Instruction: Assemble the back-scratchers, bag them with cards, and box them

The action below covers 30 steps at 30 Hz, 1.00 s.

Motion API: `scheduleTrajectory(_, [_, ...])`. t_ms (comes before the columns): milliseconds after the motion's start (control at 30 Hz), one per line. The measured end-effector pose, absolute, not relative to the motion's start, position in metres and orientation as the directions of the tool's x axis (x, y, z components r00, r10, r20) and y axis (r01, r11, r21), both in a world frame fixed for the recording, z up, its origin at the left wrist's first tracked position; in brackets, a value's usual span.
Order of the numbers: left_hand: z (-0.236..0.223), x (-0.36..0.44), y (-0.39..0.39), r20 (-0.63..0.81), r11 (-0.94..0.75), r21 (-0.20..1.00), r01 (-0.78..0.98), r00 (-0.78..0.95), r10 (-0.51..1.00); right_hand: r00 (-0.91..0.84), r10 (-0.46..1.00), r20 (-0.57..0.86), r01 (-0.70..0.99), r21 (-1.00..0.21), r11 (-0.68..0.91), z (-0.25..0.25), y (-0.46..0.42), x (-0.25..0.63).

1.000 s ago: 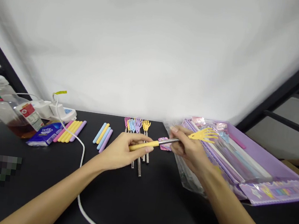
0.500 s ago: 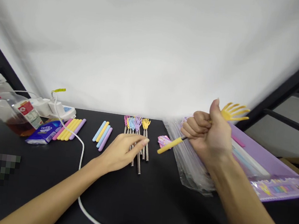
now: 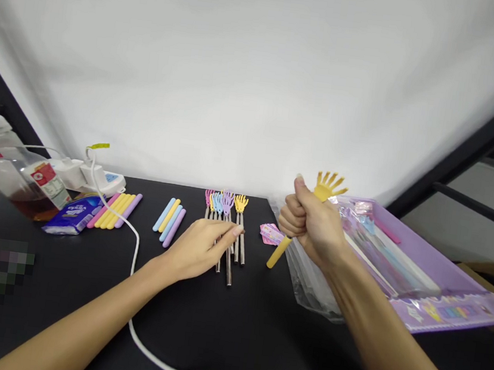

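Observation:
My right hand [image 3: 311, 226] is closed in a fist around a yellow back scratcher [image 3: 328, 185]. Its hand-shaped head sticks up above my thumb and its yellow handle [image 3: 278, 252] points down toward the table. My left hand [image 3: 203, 246] rests on the black table [image 3: 210, 336], its fingertips touching a row of metal scratcher rods with coloured hand-shaped heads [image 3: 226, 203]. A small pink packet [image 3: 269, 233] lies between the two hands.
Loose blue, yellow and purple handle sleeves [image 3: 171, 218] and a second bunch [image 3: 115, 212] lie at the left. A bottle [image 3: 14, 177], a blue tissue pack [image 3: 70, 214] and a white cable [image 3: 135, 255] are further left. Purple packaging cards and clear bags [image 3: 399, 264] lie at the right.
My right hand took the yellow scratcher into a fist, lifted it, then came back down and left. My left hand let go of the handle and settled on the rods.

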<state>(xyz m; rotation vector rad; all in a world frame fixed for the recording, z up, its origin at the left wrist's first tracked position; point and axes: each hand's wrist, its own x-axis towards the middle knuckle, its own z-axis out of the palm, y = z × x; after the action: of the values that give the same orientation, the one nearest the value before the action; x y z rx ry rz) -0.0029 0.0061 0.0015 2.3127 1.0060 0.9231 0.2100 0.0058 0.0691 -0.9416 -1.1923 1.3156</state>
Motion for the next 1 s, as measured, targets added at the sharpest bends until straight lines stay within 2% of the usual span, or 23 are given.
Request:
scheduleTrajectory(167, [0.003, -0.003, 0.006, 0.399, -0.628, 0.632, 0.454, 0.505, 0.766, -0.123, 0.987, 0.104, -0.207, -0.975, 0.077, 0.061, 0.006, 0.209])
scheduleTrajectory(333, [0.003, -0.002, 0.005, 0.392, -0.634, 0.614, 0.471, 0.515, 0.762, -0.208, 0.973, 0.101, -0.191, -0.980, 0.061, 0.057, 0.006, 0.209])
scheduleTrajectory(433, [0.003, -0.003, 0.005, 0.379, -0.635, 0.601, 0.484, 0.528, 0.760, -0.264, 0.954, 0.142, -0.257, -0.964, 0.072, 0.056, 0.004, 0.212])
scheduleTrajectory(567, [0.002, -0.004, 0.007, 0.368, -0.630, 0.603, 0.489, 0.530, 0.764, -0.143, 0.949, 0.283, -0.350, -0.911, 0.219, 0.057, 0.005, 0.220])
scheduleTrajectory(700, [0.002, -0.004, 0.007, 0.363, -0.624, 0.616, 0.481, 0.529, 0.767, -0.014, 0.935, 0.354, -0.276, -0.900, 0.336, 0.067, 0.006, 0.230])
scheduleTrajectory(800, [0.003, -0.004, 0.006, 0.353, -0.619, 0.621, 0.480, 0.534, 0.768, 0.003, 0.941, 0.338, -0.268, -0.907, 0.326, 0.081, 0.002, 0.235])
scheduleTrajectory(1000, [0.002, -0.003, 0.006, 0.338, -0.610, 0.626, 0.486, 0.535, 0.774, -0.076, 0.967, 0.243, -0.241, -0.945, 0.219, 0.096, -0.003, 0.232])
